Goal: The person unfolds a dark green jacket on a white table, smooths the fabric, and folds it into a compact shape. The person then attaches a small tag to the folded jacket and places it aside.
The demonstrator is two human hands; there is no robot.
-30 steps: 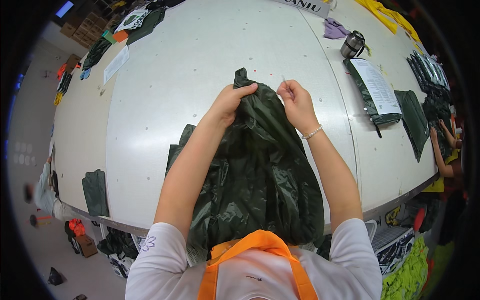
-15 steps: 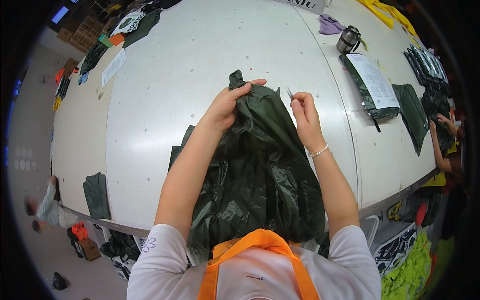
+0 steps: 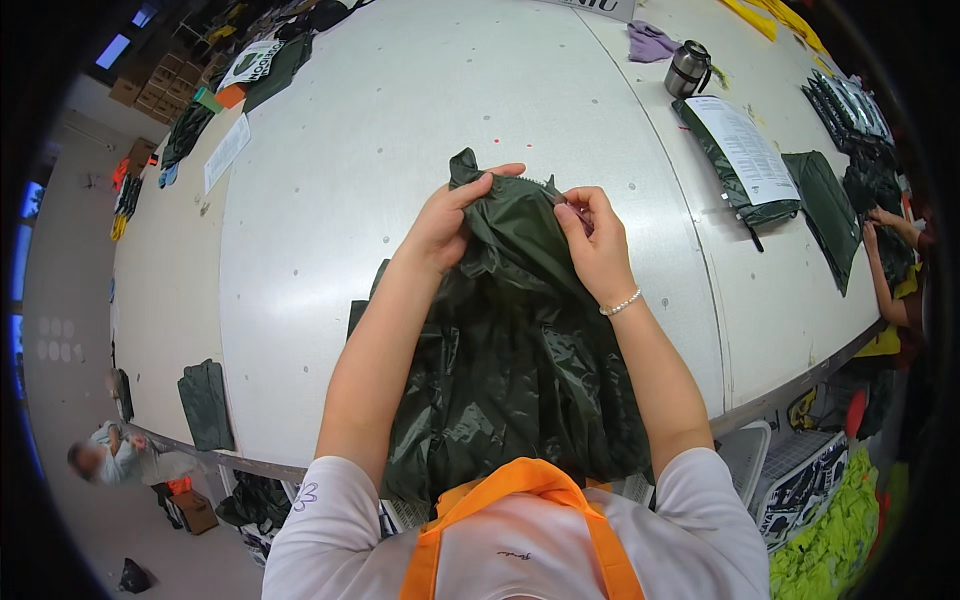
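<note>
A dark green, shiny waterproof garment lies bunched on the table in front of me, its near part falling toward my lap. My left hand is closed on its far end, thumb on top, with a toothed zip edge running beside the fingers. In my right hand is a small pointed metal tool that looks like thread snips. Its tip meets the garment's edge at the end of the zip. The fingers of that hand are bent around the tool and hide most of it.
On the right stand a steel flask and a folded green garment with a paper sheet on it. A purple cloth lies behind the flask. Another folded green piece lies at the left edge. A co-worker's hands handle dark material at far right.
My right hand has moved left, bringing the metal tool from beside the garment onto its zip edge. My left hand keeps its hold. The whole view has shifted slightly.
</note>
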